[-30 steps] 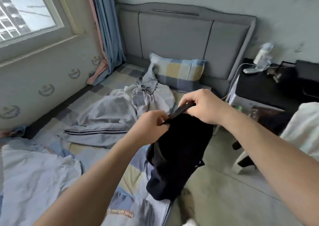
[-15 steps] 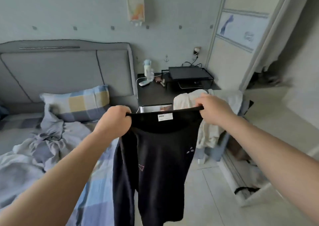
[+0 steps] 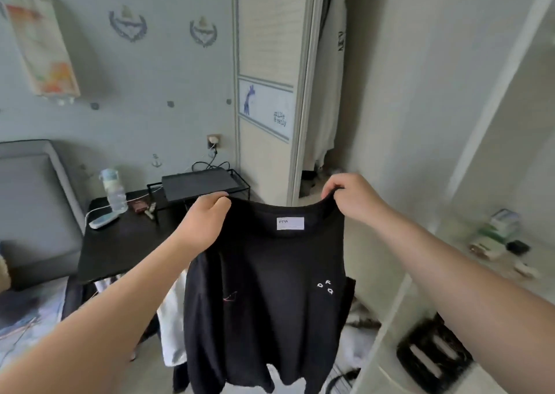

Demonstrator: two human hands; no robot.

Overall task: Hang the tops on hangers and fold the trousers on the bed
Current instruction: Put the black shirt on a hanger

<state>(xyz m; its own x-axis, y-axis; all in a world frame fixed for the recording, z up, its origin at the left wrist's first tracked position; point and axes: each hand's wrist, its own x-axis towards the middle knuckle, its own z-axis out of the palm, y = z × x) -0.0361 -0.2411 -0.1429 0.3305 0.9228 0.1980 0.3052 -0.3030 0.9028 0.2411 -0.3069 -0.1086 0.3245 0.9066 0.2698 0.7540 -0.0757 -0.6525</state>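
I see a plastic bottle (image 3: 113,193) standing on the dark surface (image 3: 126,243), near a black wire rack (image 3: 199,184) beside the wardrobe door (image 3: 267,78).

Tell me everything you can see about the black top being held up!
The black fabric top looks soft and hangs limp in the air, spread open. A white rectangular label sits inside the neckline, small white letters mark one side, and a faint reddish shape marks the other. The left hand and right hand pinch its shoulders. No hanger is in it yet.
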